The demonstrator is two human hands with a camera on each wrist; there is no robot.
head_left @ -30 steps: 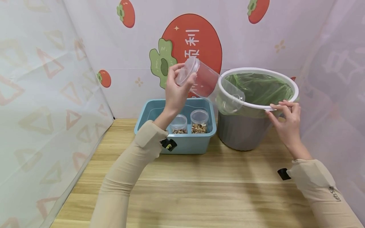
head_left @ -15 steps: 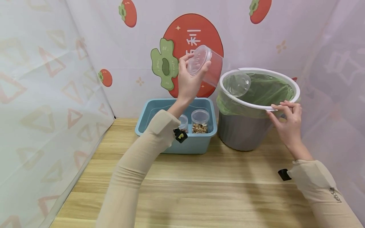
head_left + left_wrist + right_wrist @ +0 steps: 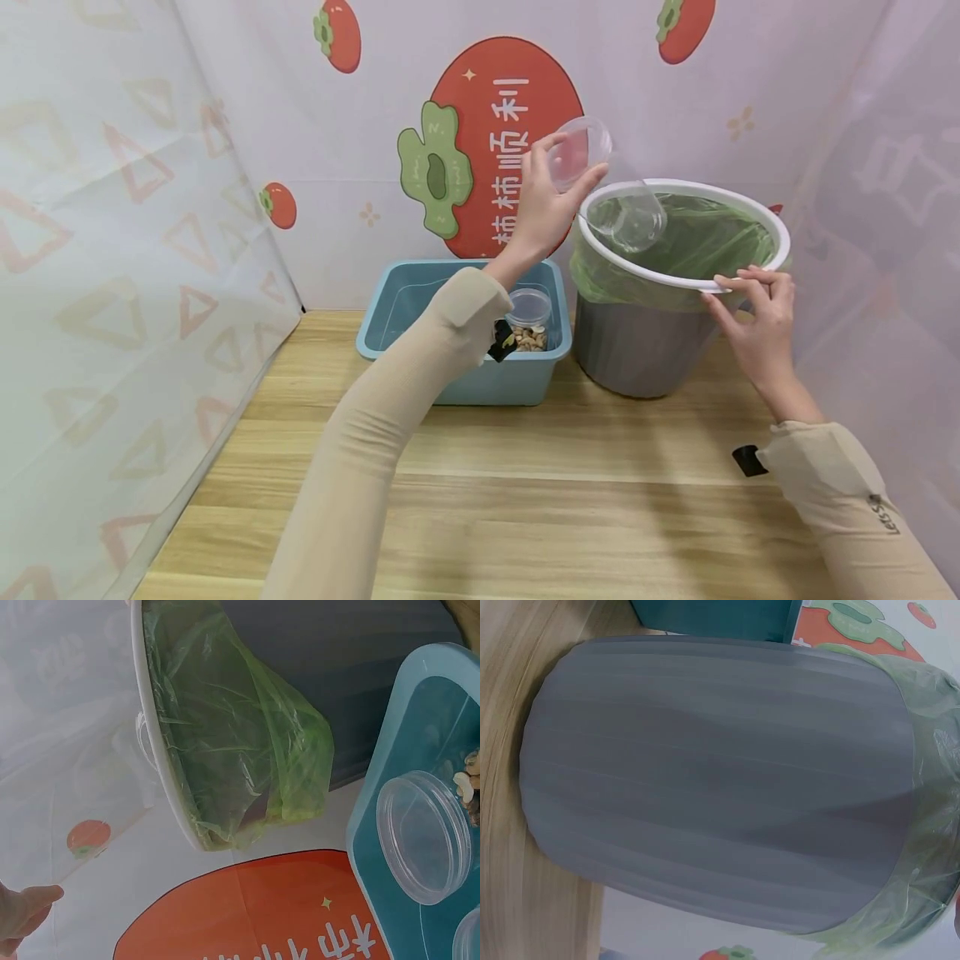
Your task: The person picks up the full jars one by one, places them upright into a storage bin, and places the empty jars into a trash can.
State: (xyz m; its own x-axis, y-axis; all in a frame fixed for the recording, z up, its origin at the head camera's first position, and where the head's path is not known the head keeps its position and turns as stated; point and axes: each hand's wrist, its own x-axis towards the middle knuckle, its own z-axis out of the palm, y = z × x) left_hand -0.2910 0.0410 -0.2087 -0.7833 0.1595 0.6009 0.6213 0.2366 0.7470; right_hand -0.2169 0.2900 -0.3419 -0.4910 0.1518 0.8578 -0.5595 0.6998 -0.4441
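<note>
My left hand [image 3: 551, 204] grips a clear plastic jar [image 3: 621, 187] by one end, high above the table. The jar slants down to the right, its far end over the left part of the grey bin's [image 3: 637, 350] mouth. I can see through it and make out nothing inside. In the left wrist view the thumb [image 3: 28, 913] shows at the lower left, the jar only faintly. A green bag [image 3: 712, 237] lines the bin, tucked under a white rim ring [image 3: 675, 279]. My right hand [image 3: 761, 333] pinches that ring at the front right.
Left of the bin stands a blue tub [image 3: 457, 379]. A jar of nuts [image 3: 530, 321] is inside it, partly behind the left sleeve [image 3: 420, 375]. In the left wrist view another jar [image 3: 469, 937] shows at the edge. A patterned curtain [image 3: 367, 142] closes the back.
My left hand has moved right and up with the jar. Its far end has gone from outside the bin's front left rim to over the mouth. The right hand stays put.
</note>
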